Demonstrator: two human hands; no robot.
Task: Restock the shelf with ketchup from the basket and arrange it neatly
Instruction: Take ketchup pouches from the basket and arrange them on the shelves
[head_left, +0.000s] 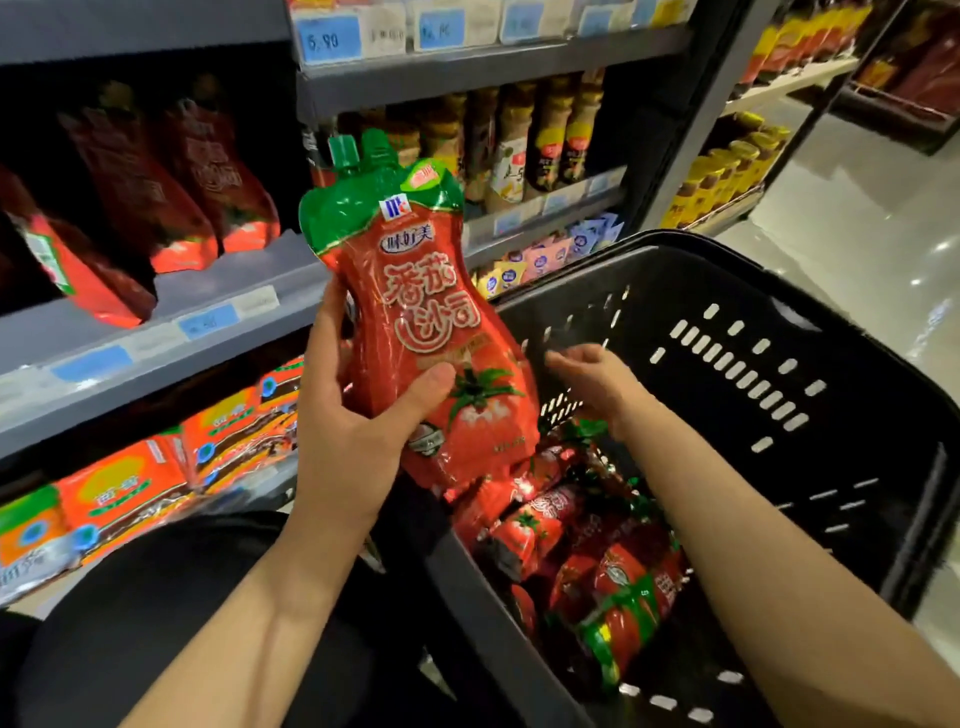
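The left hand (363, 410) covers the lower left side of the ketchup pouch (421, 322), and a second green cap just behind it shows only its top. The right hand (597, 384) is motion-blurred, its fingertips indistinct. Price tags (327, 39) on the upper shelf rail are mostly unreadable. Pouches in the basket (779, 291) lie in shadow, overlapping, their count unclear.

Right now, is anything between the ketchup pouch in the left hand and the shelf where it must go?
Nothing visible blocks it. The left hand holds the ketchup pouch upright in open air before the shelf, where other ketchup pouches already stand.
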